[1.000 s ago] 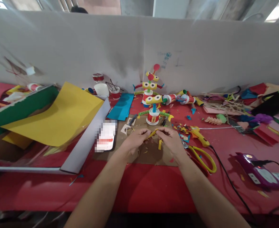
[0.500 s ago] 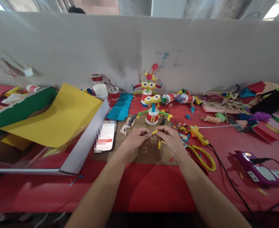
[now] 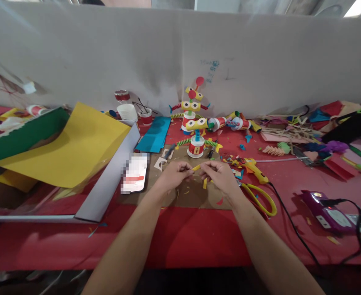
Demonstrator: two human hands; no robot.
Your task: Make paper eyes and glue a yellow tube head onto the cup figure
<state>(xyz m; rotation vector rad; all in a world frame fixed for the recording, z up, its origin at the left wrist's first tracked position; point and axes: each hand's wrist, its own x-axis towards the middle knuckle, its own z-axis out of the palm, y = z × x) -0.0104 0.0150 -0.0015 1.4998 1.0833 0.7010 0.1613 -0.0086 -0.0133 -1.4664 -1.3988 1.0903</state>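
Between my two hands, above a brown board [image 3: 168, 192], is a small yellow paper strip [image 3: 196, 168]. My left hand [image 3: 178, 172] pinches its left end with thumb and fingertips. The right end is pinched by my right hand [image 3: 214, 172]. Another yellow strip [image 3: 205, 183] lies on the board below my right hand. Just behind my hands stands a paper-cup figure [image 3: 196, 147] with a yellow eyed head and green spring arms. A black pen [image 3: 211, 152] lies beside it, and white paper scraps [image 3: 161, 163] lie behind my left hand.
On the left are a phone [image 3: 135, 173] and a box [image 3: 106, 176] holding yellow paper [image 3: 66, 147]. Blue paper [image 3: 154, 135] lies behind. To the right are yellow-handled scissors [image 3: 271, 205], a glue gun [image 3: 257, 170] and a purple device [image 3: 328, 211] with a black cable.
The yellow strip has turned slightly between my fingertips and sits a little further left. The whole view has shifted slightly, with the table's contents appearing higher.
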